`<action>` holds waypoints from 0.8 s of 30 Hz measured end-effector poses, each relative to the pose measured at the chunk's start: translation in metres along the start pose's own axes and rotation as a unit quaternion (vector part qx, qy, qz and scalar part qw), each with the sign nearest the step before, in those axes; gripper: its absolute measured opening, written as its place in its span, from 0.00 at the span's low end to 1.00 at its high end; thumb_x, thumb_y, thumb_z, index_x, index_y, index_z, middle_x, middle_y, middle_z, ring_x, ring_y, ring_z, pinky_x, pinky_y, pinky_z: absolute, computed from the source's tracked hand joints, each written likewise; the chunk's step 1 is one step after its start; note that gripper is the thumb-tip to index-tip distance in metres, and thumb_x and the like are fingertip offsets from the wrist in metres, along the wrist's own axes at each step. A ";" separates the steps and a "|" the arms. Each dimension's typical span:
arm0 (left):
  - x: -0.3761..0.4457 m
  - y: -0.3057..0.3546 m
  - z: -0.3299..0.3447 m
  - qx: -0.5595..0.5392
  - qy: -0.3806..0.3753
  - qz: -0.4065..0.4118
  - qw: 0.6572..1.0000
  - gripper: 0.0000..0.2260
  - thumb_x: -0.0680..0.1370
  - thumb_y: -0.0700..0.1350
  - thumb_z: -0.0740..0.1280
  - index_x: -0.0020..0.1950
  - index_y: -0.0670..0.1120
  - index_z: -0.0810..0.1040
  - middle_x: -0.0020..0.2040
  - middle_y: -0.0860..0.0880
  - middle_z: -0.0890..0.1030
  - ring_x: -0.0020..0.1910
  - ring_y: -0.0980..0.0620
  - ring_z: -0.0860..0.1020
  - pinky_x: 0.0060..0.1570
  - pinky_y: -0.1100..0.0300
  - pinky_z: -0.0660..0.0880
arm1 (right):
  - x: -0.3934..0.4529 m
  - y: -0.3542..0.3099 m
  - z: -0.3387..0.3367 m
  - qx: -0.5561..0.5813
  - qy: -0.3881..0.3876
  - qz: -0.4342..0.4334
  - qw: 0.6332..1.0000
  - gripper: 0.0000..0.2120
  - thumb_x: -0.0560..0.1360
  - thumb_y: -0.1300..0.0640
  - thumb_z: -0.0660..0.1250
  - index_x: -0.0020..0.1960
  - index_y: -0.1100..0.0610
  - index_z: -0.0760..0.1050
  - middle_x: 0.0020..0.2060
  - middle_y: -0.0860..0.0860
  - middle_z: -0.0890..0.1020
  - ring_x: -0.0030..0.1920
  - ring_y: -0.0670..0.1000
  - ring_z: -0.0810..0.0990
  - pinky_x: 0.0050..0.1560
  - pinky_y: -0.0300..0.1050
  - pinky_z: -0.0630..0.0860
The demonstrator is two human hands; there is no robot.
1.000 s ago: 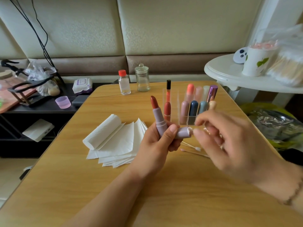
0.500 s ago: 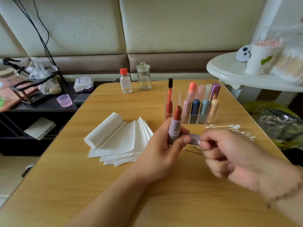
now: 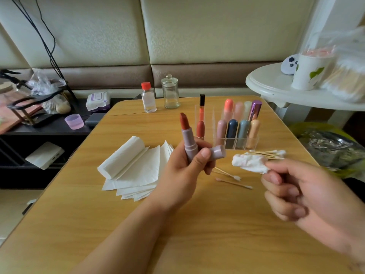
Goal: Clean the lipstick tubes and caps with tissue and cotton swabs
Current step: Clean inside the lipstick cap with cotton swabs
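My left hand (image 3: 183, 171) above table (image 3: 138, 234), grip closed around open lipstick tube (image 3: 189, 141) and its cap (image 3: 217, 153). My right hand (image 3: 308, 196) grip pinches crumpled tissue (image 3: 249, 163), just beside cap, not touching.

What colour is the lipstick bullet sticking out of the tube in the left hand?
Brick red, a brownish red, on the lipstick bullet above the mauve tube; the head view shows it clearly.

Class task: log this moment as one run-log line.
left hand: grips open lipstick and cap | right hand: pinches tissue wad, apart from cap | stage: cap wiping
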State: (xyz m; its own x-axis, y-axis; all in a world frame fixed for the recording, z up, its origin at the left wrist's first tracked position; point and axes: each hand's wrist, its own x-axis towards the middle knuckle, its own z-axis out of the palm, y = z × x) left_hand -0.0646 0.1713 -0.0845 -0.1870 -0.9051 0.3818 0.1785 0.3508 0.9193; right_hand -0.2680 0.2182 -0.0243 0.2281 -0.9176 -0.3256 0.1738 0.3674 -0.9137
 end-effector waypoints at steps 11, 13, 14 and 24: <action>0.000 0.002 0.000 -0.146 0.012 -0.069 0.987 0.08 0.79 0.43 0.61 0.54 0.41 0.75 0.40 0.44 0.75 0.39 0.49 0.72 0.43 0.59 0.72 | 0.008 0.068 -0.018 -0.737 0.085 -0.420 0.523 0.14 0.76 0.51 0.59 0.36 0.51 0.78 0.27 0.47 0.74 0.23 0.53 0.75 0.19 0.46 0.69; 0.000 0.002 0.000 -0.138 0.008 -0.076 0.988 0.08 0.80 0.44 0.61 0.54 0.41 0.75 0.40 0.45 0.74 0.39 0.49 0.72 0.43 0.59 0.71 | 0.008 0.065 -0.018 -0.747 0.072 -0.421 0.510 0.12 0.73 0.48 0.60 0.36 0.50 0.78 0.27 0.46 0.74 0.24 0.52 0.75 0.20 0.45 0.69; 0.000 0.003 0.000 -0.138 0.007 -0.078 0.987 0.08 0.80 0.44 0.61 0.54 0.41 0.75 0.40 0.45 0.74 0.39 0.49 0.71 0.43 0.58 0.70 | 0.006 0.061 -0.016 -0.745 0.063 -0.417 0.517 0.10 0.71 0.47 0.60 0.36 0.48 0.77 0.28 0.45 0.74 0.25 0.52 0.75 0.20 0.44 0.69; -0.002 0.007 0.005 -0.229 -0.031 -0.106 0.967 0.20 0.78 0.47 0.64 0.68 0.42 0.72 0.46 0.46 0.79 0.48 0.46 0.75 0.52 0.47 0.67 | 0.048 0.013 0.025 -0.295 0.004 -0.319 0.901 0.22 0.65 0.37 0.73 0.58 0.41 0.81 0.51 0.42 0.82 0.49 0.48 0.81 0.45 0.43 0.81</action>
State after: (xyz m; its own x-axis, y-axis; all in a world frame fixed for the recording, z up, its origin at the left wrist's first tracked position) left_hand -0.0672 0.1769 -0.0780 -0.3221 -0.9237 0.2074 0.5356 0.0028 0.8445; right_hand -0.2308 0.1829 -0.0453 0.2542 -0.9156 0.3117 -0.2730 -0.3771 -0.8850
